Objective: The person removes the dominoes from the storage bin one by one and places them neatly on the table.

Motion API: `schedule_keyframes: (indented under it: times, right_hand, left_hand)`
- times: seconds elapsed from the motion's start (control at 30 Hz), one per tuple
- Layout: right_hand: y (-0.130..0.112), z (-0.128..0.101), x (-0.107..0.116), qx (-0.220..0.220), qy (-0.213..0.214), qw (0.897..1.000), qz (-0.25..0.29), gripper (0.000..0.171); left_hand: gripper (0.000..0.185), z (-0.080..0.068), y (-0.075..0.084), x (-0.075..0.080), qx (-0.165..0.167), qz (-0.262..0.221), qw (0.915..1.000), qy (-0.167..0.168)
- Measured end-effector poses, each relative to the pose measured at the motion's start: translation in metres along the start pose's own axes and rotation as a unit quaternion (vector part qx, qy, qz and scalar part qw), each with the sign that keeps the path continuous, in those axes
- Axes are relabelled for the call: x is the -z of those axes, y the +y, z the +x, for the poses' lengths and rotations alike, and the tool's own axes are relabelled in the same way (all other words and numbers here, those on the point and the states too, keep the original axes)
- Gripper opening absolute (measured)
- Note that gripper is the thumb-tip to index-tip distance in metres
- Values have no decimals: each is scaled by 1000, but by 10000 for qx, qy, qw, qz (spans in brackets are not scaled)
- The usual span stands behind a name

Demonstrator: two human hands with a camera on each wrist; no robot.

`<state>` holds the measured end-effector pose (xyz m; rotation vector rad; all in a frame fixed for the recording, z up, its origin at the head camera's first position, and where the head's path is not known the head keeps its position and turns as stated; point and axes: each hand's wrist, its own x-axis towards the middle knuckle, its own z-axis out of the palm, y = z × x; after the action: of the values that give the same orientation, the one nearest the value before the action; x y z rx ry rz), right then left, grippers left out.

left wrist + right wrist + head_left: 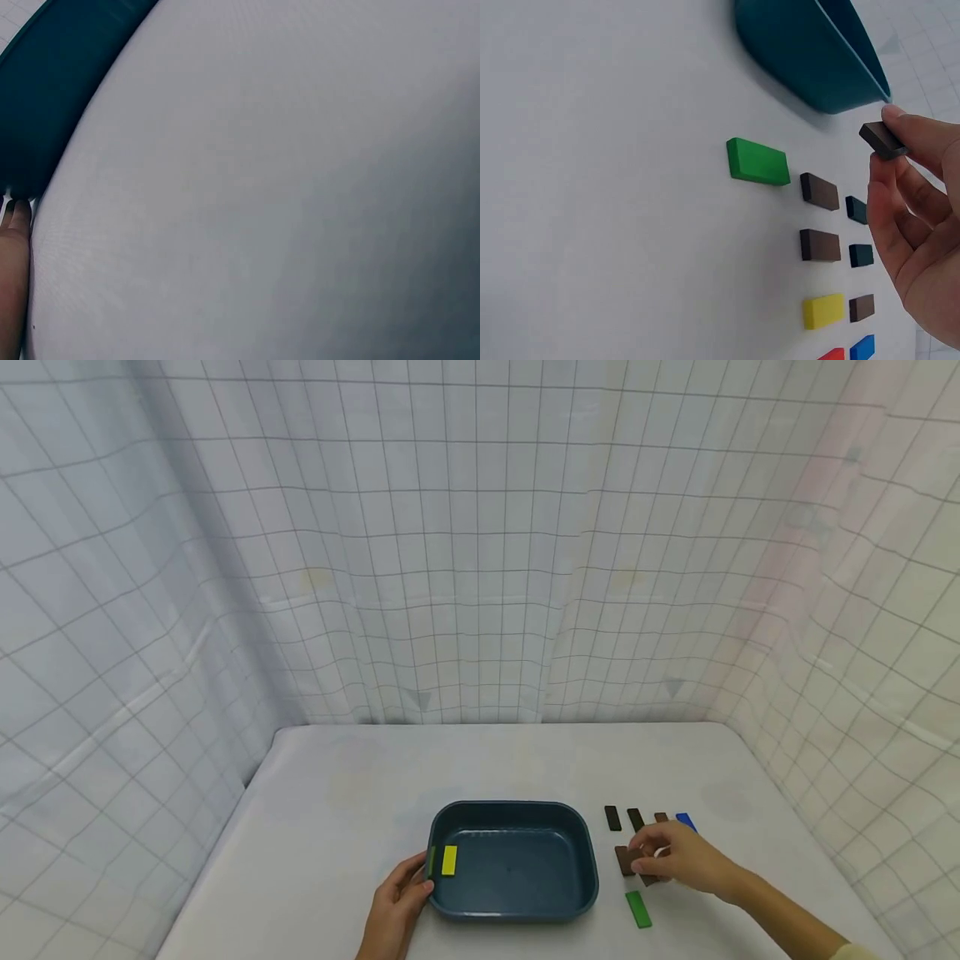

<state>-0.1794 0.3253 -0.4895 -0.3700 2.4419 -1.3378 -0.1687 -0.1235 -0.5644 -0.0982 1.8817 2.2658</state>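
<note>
right hand [915,217] pinches a dark brown block [883,140] between thumb and fingertips, right of centre in the right wrist view, lifted off the table [337,793]. left hand [397,902] grips the left rim of the teal tray [517,814], bottom centre of the head view. yellow block [449,860] lies inside the tray at its left end. green block [757,160] and more blocks lie flat left of the right hand.
</note>
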Motion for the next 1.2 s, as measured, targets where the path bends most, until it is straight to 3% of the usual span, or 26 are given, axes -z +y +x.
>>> schedule_keyframes:
  times: [0.23, 0.63, 0.87, 1.2]
  right_hand:
    - [25, -15, -2, -606, 280, 9978, -6, 27]
    - [54, -33, -16, -966, 651, 9928, -274, 29]
    - [57, -38, -24, -634, 688, 9899, -1062, 27]
    - [59, -38, -25, -451, 760, 9889, -1191, 27]
  left_hand:
    - [56, -1, -3, 2, 54, -30, 10000, 31]
    - [56, 0, -1, 3, -213, -280, 9994, -69]
    - [55, 0, 0, 1, -277, -497, 9983, -156]
    - [54, -2, 1, 2, -226, -459, 9986, -143]
